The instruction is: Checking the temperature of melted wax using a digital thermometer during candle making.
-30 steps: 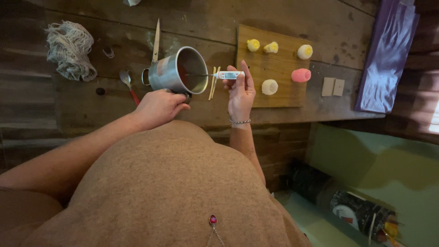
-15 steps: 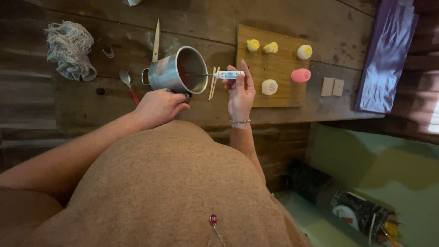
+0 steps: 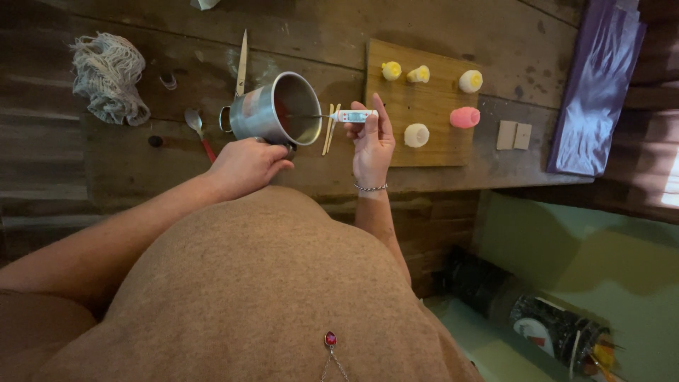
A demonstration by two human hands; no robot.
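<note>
Tilted on the dark plank worktop, a dull steel pot with red liquid inside: rigid, probably hot and sloshy, best gripped at the near handle, where the left hand is curled closed. Pinched lightly in the right hand, a slim white digital probe thermometer, thin metal tip dipped in the pot; light, stiff, slippery plastic body. Beside it, a pale wooden board carrying small waxy moulded shapes.

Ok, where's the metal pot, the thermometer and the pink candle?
metal pot [image 3: 260,113]: head view, on its shiny outer side wall.
thermometer [image 3: 356,115]: head view, on its white body with the small screen.
pink candle [image 3: 465,117]: head view, on the middle of its side.
</note>
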